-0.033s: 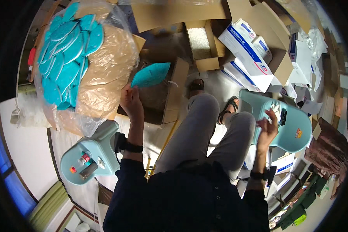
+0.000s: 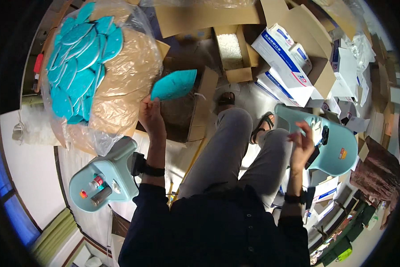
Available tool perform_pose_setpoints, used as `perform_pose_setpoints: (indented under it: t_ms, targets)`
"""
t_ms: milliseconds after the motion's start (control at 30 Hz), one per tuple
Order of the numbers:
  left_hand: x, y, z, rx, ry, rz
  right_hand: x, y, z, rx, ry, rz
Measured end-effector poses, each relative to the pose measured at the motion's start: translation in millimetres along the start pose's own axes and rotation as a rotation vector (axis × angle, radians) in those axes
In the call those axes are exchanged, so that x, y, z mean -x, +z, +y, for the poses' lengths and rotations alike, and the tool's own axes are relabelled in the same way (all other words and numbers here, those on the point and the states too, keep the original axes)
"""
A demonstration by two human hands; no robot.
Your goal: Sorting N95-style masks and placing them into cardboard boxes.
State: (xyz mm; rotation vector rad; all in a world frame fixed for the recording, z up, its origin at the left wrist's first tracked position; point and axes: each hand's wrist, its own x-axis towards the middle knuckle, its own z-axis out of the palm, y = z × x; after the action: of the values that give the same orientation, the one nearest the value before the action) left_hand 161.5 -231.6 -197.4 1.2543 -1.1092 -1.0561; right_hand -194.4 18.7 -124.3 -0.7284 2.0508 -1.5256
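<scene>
My left hand (image 2: 151, 115) pinches the lower left tip of a teal folded face mask (image 2: 175, 84), holding it up beside a cardboard box (image 2: 202, 109). To its left, a pile of similar teal masks (image 2: 77, 66) rests on clear plastic (image 2: 125, 73) over a brown surface. My right hand (image 2: 301, 144) hovers above my right knee, near a pale blue-green stool (image 2: 338, 149). Its fingers are spread and partly curled, with nothing visible in them. A small white item (image 2: 316, 129) and a black item (image 2: 325, 135) lie on that stool.
Another pale stool (image 2: 82, 178) at lower left carries a bottle (image 2: 96, 181) and a dark cylinder (image 2: 101, 196). White and blue cartons (image 2: 282, 60) sit in an open cardboard box (image 2: 313, 33) at the upper right. A narrow box (image 2: 230, 51) holds white contents.
My right hand has shifted slightly left and up, off the stool's edge toward my knee. The mask in my left hand has turned slightly, showing more of its face.
</scene>
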Motion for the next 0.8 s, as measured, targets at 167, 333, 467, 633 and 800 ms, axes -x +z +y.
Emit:
perform_pose_setpoints:
  t_ms: [167,333,467,633,800]
  targets:
    - [32,-16,55,0.183,-0.046,-0.246,27,114,-87,-0.221,0.055,-0.436]
    - [85,18,111,0.254,-0.296,-0.561,59,139,-85,-0.234,0.138,-0.549]
    - [89,10,127,-0.095,-0.502,-0.556,81,123,-71,-0.210,0.168,-0.481]
    - [-24,-41,129,-0.038,-0.366,-0.036,81,71,-86,-0.243,0.226,-0.406]
    - [-167,-123,160,0.421,-0.205,-0.012,83,16,-64,-0.312,0.224,-0.267]
